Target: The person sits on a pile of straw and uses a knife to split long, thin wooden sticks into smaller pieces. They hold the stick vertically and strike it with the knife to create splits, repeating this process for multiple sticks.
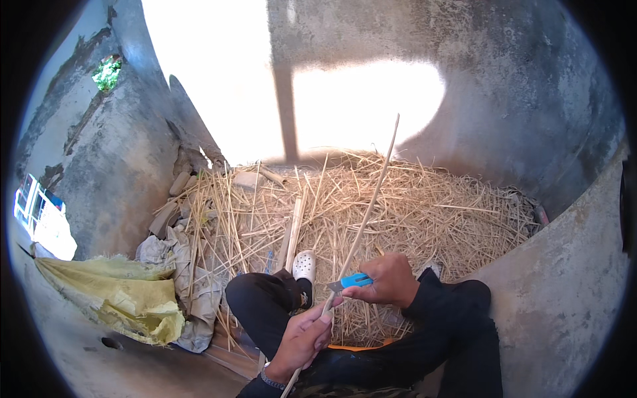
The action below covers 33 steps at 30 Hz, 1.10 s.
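Observation:
A long thin wooden stick (367, 215) runs slantwise from my lap up toward the far wall. My left hand (304, 339) is closed round its lower part. In my right hand (390, 280) is a blue utility knife (356, 280), gripped by its handle. The knife's blade points left and lies against the stick, just above my left fingers. Whether it cuts into the wood is too small to tell.
Straw and thin shavings (424, 205) cover the ground ahead, up to the concrete wall (504, 99). A yellow sack (113, 292) lies at the left beside pale crumpled cloth (202, 302). Wooden strips (295, 232) lean near my white clog (304, 266).

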Motion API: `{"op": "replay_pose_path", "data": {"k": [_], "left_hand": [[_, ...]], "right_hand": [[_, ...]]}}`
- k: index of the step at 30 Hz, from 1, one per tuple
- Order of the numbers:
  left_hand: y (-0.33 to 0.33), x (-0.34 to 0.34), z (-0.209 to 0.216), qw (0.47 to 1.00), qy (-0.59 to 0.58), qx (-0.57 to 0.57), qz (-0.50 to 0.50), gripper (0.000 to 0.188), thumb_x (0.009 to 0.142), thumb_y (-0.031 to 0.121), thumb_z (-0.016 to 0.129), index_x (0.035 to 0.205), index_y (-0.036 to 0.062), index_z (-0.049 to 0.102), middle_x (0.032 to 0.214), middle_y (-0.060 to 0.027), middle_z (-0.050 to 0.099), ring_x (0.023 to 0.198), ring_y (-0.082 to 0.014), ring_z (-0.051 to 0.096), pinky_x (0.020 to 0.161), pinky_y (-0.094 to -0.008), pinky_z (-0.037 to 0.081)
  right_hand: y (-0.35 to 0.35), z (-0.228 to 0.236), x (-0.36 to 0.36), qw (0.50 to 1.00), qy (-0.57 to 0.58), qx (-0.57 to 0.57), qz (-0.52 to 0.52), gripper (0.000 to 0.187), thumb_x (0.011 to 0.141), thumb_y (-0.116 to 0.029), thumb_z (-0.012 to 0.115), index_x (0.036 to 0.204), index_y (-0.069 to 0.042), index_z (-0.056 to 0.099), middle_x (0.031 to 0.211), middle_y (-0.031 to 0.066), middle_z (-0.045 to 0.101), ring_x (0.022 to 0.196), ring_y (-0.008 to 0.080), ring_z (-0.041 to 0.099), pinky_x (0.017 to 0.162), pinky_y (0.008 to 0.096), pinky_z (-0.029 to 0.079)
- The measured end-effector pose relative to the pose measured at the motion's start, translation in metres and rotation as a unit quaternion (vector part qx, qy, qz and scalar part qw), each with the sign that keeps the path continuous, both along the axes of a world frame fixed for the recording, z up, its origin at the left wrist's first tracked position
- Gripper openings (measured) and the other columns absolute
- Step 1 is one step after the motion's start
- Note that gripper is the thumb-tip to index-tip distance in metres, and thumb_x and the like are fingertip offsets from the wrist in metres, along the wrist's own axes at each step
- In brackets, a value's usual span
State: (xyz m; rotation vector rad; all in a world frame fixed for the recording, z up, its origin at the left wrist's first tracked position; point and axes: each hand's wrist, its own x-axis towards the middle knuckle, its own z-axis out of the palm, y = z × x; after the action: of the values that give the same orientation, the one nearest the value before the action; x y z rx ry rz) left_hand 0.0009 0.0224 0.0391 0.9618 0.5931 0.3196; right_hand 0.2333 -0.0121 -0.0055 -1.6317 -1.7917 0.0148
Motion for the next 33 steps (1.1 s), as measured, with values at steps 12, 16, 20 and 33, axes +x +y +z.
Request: {"op": "replay_pose_path", "data": {"k": [12,16,20,33], "left_hand": [[-0.005,-0.004,-0.002,0.996,0.047,0.077,0.019,0.044,0.1,0.018,0.048,0.137,-0.0042,0.043,0.059,0.0066,0.036,0.05,-0.0027,0.031,0.05,-0.0193,0.029],[-0.002,0.002,-0.001,0.998,0.027,0.057,0.013,0.045,0.1,0.019,0.048,0.137,-0.0042,0.042,0.06,0.0068,0.036,0.051,-0.0029,0.032,0.051,-0.0196,0.03],[-0.008,-0.002,-0.003,0.997,0.04,0.056,0.014,0.046,0.1,0.02,0.049,0.138,-0.0043,0.041,0.06,0.0072,0.035,0.052,-0.0028,0.031,0.051,-0.0197,0.03],[-0.033,-0.017,-0.004,0.993,0.043,0.04,-0.1,0.047,0.102,0.022,0.046,0.142,-0.0015,0.038,0.064,0.0089,0.034,0.055,-0.001,0.03,0.05,-0.0183,0.025]], "right_hand": [[0.026,-0.013,0.038,0.995,-0.009,0.034,-0.096,0.067,0.078,-0.073,0.056,0.052,-0.011,0.056,0.044,0.0069,0.049,0.039,0.0248,0.053,0.04,0.038,0.042],[0.02,-0.022,0.03,0.991,-0.017,0.011,-0.131,0.068,0.075,-0.075,0.057,0.051,-0.012,0.054,0.043,0.006,0.048,0.038,0.0227,0.051,0.04,0.0363,0.041],[0.018,-0.016,0.025,0.99,-0.061,0.082,-0.101,0.069,0.075,-0.076,0.055,0.05,-0.012,0.053,0.042,0.0048,0.047,0.036,0.0218,0.05,0.039,0.0356,0.039],[0.041,-0.027,0.19,0.918,-0.008,-0.008,-0.396,0.077,0.084,-0.076,0.039,0.054,-0.007,0.056,0.046,0.0106,0.048,0.045,0.0284,0.051,0.046,0.0446,0.037]]}}
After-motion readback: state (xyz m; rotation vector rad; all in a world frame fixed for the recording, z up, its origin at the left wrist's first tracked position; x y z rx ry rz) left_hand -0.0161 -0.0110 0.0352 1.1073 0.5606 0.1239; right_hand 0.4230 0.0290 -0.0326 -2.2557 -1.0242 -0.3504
